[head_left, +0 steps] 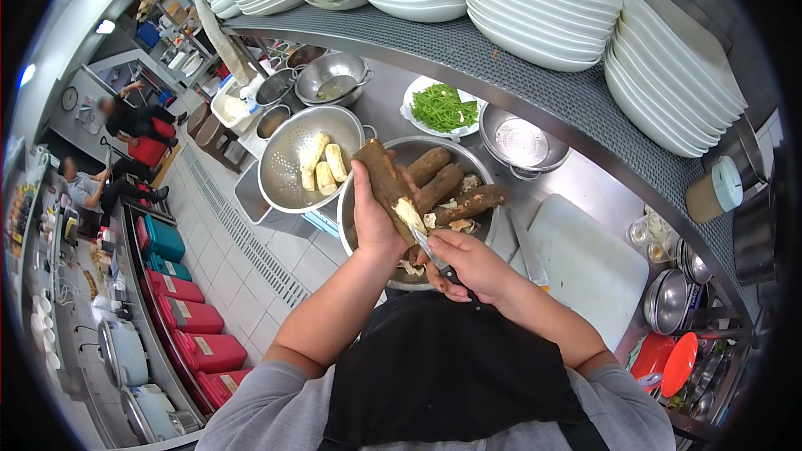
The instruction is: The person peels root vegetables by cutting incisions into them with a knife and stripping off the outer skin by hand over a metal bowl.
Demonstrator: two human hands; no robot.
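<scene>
My left hand (373, 219) is wrapped round a thick brown root (387, 181), held tilted above a steel bowl. Pale flesh shows at the root's lower end, where the bark is off. In my right hand (468, 263) is a small knife (426, 247) with a black handle, its blade against that pale end. Several unpeeled roots (439, 188) and bits of peel lie in the steel bowl (491, 238) beneath. To its left, a colander (280, 150) holds several peeled pale yellow pieces (324, 165).
A cutting board (585, 263) lies right of the bowl, with a large knife (526, 250) beside it. Behind are a plate of green vegetables (443, 108) and an empty steel pot (522, 140). A shelf (401, 40) of stacked plates overhangs the counter. Two people sit far left.
</scene>
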